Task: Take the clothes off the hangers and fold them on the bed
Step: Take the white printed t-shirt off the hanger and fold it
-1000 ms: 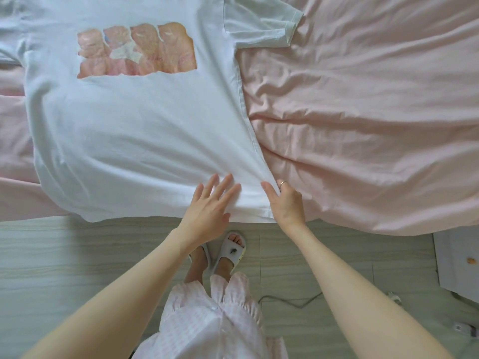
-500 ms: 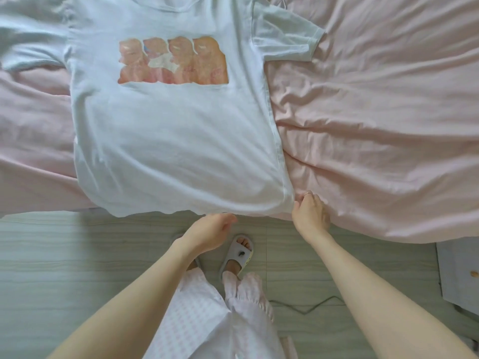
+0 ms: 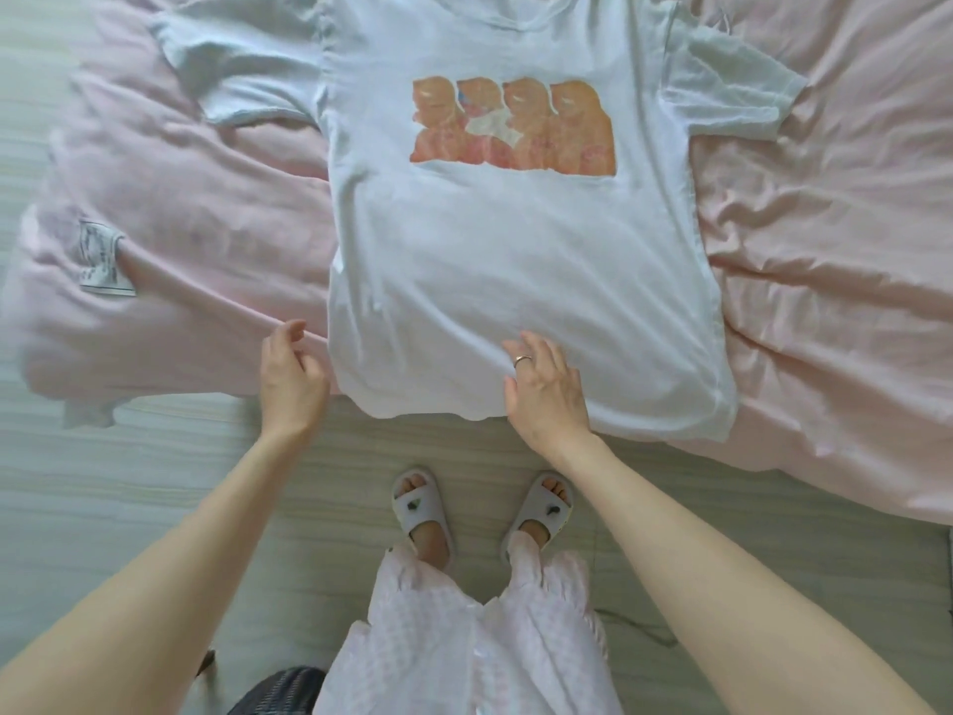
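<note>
A pale blue T-shirt (image 3: pixel 515 260) with an orange print on its chest lies spread face up on the pink bed (image 3: pixel 835 240), its hem hanging over the bed's edge. My left hand (image 3: pixel 290 379) hovers at the shirt's lower left corner, fingers loosely curled, holding nothing that I can see. Flat on the hem near its middle rests my right hand (image 3: pixel 546 394), fingers spread, a ring on one finger. No hanger is in view.
The pink duvet is rumpled on both sides of the shirt, and a white care label (image 3: pixel 100 258) shows at its left end. Pale wood-look floor (image 3: pixel 103 482) runs along the bed's edge. My feet in white slippers (image 3: pixel 423 513) stand close to it.
Both hands have shifted left along the hem: the left from the middle to the lower left corner, the right from the right corner to the middle. The view has also swung left.
</note>
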### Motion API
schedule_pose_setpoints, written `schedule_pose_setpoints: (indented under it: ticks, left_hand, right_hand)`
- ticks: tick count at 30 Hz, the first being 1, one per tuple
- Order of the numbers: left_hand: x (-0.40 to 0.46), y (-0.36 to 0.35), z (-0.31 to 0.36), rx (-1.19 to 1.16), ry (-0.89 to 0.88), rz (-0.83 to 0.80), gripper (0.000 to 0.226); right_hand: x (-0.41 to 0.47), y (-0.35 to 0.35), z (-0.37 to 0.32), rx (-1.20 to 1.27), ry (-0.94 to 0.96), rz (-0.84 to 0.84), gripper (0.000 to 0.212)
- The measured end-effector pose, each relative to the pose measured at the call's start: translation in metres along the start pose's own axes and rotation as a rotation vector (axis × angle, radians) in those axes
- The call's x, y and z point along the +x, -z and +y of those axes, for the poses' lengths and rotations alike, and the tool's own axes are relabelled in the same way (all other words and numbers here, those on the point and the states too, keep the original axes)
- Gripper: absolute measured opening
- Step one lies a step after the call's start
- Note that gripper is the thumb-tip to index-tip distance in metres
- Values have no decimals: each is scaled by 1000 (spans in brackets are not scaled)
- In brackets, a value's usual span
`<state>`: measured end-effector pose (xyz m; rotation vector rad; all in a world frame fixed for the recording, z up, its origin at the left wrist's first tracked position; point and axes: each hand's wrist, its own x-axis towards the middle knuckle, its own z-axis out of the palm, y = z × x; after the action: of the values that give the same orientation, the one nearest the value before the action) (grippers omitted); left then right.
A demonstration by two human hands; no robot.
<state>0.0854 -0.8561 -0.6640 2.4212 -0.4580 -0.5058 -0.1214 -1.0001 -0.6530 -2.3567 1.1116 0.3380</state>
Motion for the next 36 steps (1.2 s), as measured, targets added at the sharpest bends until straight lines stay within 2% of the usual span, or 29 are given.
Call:
schedule_pose_setpoints:
  ticks: [5, 11, 16, 19, 22, 24, 27, 29, 33, 36]
  left_hand:
    - [38, 0, -6, -176, 86, -159, 33]
    - [58, -16, 8, -78, 153, -308, 31]
    - [37, -7, 13, -161, 121, -160, 19]
    - [16, 1, 6, -201, 87, -79, 20]
    - [11, 0, 6, -274, 105, -67, 22]
    - [11, -4, 2, -346, 135, -179, 26]
    - [3, -4, -17, -435, 192, -516, 31]
    - [-9, -3, -29, -397, 268, -664, 27]
    - [-24, 1, -54, -412, 392, -681, 25]
    - [-28, 3, -64, -527, 518, -654, 27]
  right_hand:
    - [14, -12, -26, -20, -55, -54, 53]
    - [21, -15, -34, -46, -118, -92, 55]
    - [21, -15, -34, -86, -144, -57, 57]
    - [15, -21, -31, -134, -153, -89, 58]
    - [12, -23, -26, -165, -150, -133, 57]
    - [9, -24, -22, -166, -144, -148, 55]
    - [3, -25, -16, -187, -102, -168, 53]
    - [-1, -27, -11, -189, -90, -174, 52]
    - [-9, -36, 3, -97, -137, -142, 43]
    - [-14, -43, 19, 124, -328, -91, 38]
